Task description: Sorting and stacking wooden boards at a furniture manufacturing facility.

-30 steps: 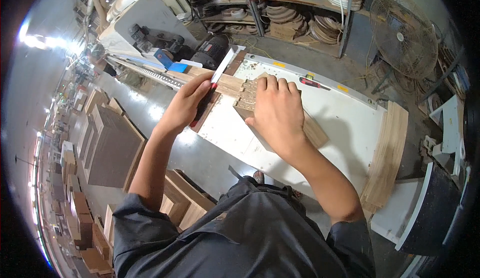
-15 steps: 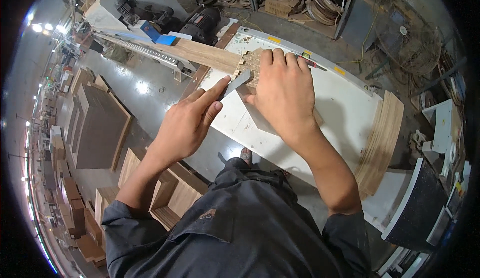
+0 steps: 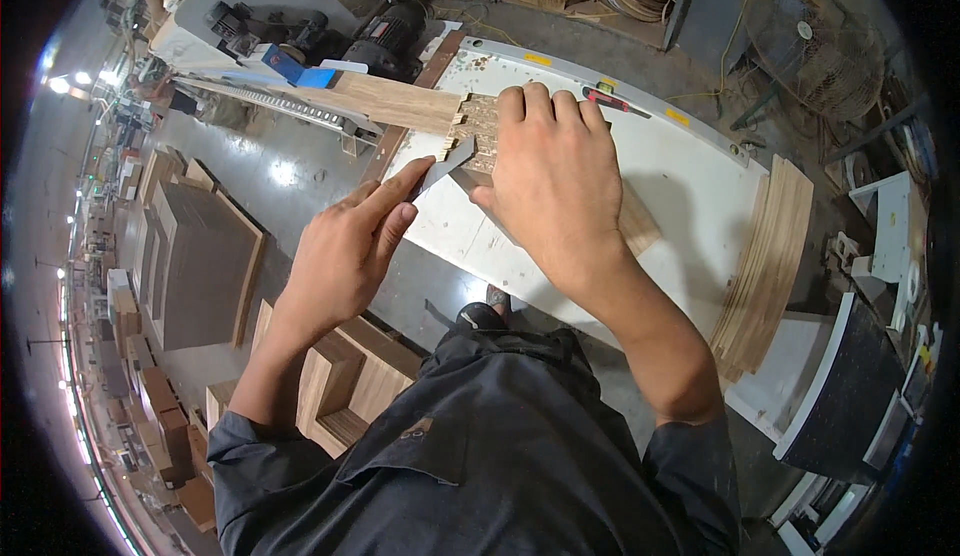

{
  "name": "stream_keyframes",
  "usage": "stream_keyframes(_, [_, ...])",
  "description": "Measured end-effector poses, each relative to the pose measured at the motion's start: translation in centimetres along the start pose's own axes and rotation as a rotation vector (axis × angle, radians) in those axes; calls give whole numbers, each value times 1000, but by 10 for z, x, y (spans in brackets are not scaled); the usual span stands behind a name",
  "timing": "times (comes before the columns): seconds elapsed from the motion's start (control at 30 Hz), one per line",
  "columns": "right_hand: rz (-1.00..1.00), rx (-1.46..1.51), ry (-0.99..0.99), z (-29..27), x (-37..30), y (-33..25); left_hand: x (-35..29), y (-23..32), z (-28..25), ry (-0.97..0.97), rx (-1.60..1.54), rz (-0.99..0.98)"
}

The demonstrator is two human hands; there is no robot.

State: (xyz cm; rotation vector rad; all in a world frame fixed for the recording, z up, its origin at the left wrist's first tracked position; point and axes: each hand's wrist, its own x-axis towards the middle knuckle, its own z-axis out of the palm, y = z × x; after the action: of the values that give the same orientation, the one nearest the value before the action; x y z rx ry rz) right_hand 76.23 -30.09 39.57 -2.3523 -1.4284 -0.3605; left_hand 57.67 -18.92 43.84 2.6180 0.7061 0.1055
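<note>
My left hand (image 3: 345, 246) is closed round the handle of a flat grey metal blade (image 3: 446, 169), probably a knife or scraper; the handle is mostly hidden in the fist. The blade's tip lies against the rough, particle-like edge of a wood-grain board piece (image 3: 478, 126). Gripping that piece from above is my right hand (image 3: 560, 176), fingers over its far side and thumb on the near side. A jagged strip runs down the piece's left edge. More of its wood-grain surface shows past my right wrist, above the white table (image 3: 490, 246).
A long wood-grain strip (image 3: 395, 101) reaches from the machine with motors (image 3: 385, 41) to the table. A red-and-black cutter (image 3: 615, 103) lies by the far rail. Stacked thin boards (image 3: 765, 266) cover the right end. Wooden boxes (image 3: 345, 381) stand on the floor at left.
The blade has slid slightly left and toward me along the board's edge. The board piece has tilted a little in my right hand, and the whole view has shifted.
</note>
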Motion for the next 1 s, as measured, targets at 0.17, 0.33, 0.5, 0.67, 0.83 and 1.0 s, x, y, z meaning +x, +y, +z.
stream_keyframes(0.17, [-9, 15, -34, 2, 2, 3, 7, -1, -5, -54, 27, -15])
stream_keyframes(0.33, [-25, -50, -23, 6, 5, 5, 23, -7, -8, -95, 41, -6])
stream_keyframes(0.5, [-30, -6, -16, 4, 4, 1, 43, -16, -7, -46, 52, 38])
stream_keyframes(0.67, [-23, 16, -20, 0, 4, 4, 59, -10, -17, -134, 13, 43])
stream_keyframes(0.83, [6, 9, -14, 4, 5, 3, 49, -15, -7, -48, 65, 155])
stream_keyframes(1.0, [-9, 32, -9, 1, 4, 6, 60, -20, -7, -33, 70, 120])
